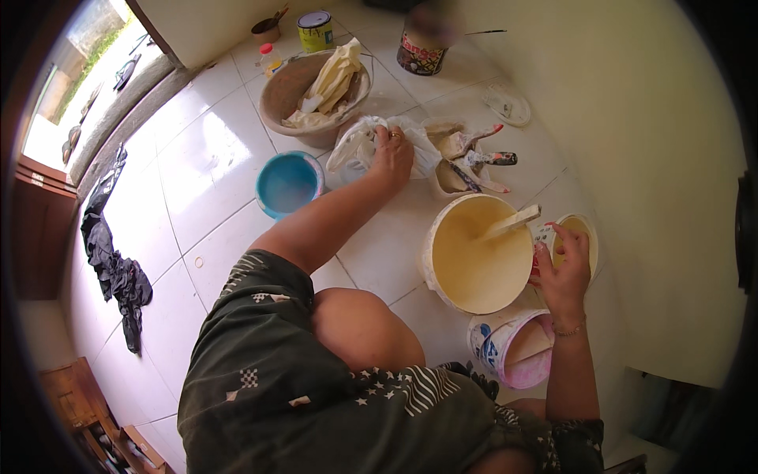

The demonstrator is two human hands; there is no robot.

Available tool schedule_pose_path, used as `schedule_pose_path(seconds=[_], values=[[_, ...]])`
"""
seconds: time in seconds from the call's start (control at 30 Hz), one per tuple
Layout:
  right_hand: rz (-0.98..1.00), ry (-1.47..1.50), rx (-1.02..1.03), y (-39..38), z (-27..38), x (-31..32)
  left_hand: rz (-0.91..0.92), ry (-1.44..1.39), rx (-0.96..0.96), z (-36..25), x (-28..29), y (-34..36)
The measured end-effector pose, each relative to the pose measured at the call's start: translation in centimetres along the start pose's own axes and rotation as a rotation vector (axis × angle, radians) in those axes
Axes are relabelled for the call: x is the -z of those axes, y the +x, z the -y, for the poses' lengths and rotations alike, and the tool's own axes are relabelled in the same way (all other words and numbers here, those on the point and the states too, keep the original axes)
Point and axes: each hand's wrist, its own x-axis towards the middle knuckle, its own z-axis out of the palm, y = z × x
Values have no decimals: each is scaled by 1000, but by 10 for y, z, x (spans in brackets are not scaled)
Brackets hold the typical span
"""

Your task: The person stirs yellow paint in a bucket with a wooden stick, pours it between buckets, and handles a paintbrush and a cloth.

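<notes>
My left hand (pixel 392 156) reaches forward, its fingers closed on a crumpled, see-through white plastic bag (pixel 355 150). On the right, my right hand (pixel 570 272) is curled around a small white and red packet (pixel 542 235) with dark print; its lower part is hidden. It is beside a large bucket (pixel 466 272) of pale yellow paint, where a paint-coated stick (pixel 513 221) leans on the rim. Behind my right hand is a round container (pixel 591 229) with yellowish contents. Past the bucket, paint-stained brushes (pixel 474 158) lie across small tubs (pixel 448 183).
A blue basin (pixel 288 186) and a grey-brown basin (pixel 272 99) holding a cream cloth stand to the left. Farther back are a yellow-green can (pixel 316 35) and a dark tin (pixel 418 55). A pinkish pail (pixel 509 347) lies tilted near my right forearm. Dark cloth (pixel 114 261) lies at left.
</notes>
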Motion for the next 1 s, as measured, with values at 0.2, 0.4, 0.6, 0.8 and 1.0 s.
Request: schedule_pose_path(seconds=[0.2, 0.4, 0.6, 0.8, 1.0], values=[[15, 5, -8, -1, -1, 2, -80, -47, 6, -3, -30, 22], [23, 23, -28, -2, -6, 9, -109, -595, -102, 14, 53, -10], [1, 107, -24, 1, -20, 41, -1015, -559, 831, 165, 39, -24], [-55, 41, -114, -1, -43, 92, -162, -1677, 970, 262, -55, -47], [-39, -54, -167, -10, -60, 90, -223, -721, -19, 253, -72, -47]])
